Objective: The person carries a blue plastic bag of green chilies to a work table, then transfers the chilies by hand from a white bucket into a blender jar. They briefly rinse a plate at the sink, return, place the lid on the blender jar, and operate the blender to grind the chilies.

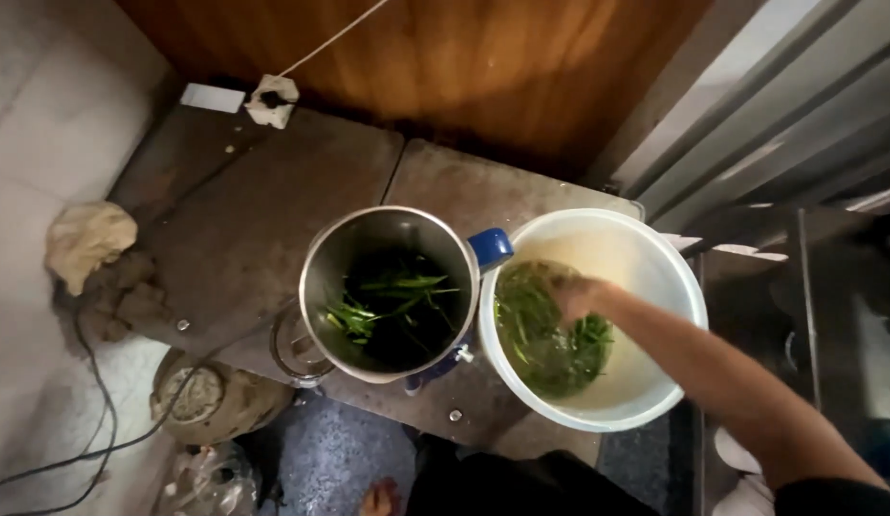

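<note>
i see a round white bucket (655, 277) standing upright on the worn floor, holding murky water with long green leaves (536, 334) floating and clumped toward its left and lower side. my right hand (574, 294) is dipped in among them. just left of it, rims nearly touching, stands a steel pot (321, 268) with more wet green stalks (388, 301) lying in its dark bottom.

Stone slab (273, 201), far left corner: white socket block (272, 99) with cord, small obstruction. Left half and far edge: bare, open passage. Near edge, centre: steel pot (388, 291), blue handle (490, 247), touching the white bucket (646, 258) at the right edge; no gap between them. Bucket mouth: occupied by right hand (574, 296) in water and greens (541, 344). Floor off the left edge: cloth lump (86, 239), cables (91, 401).
</note>
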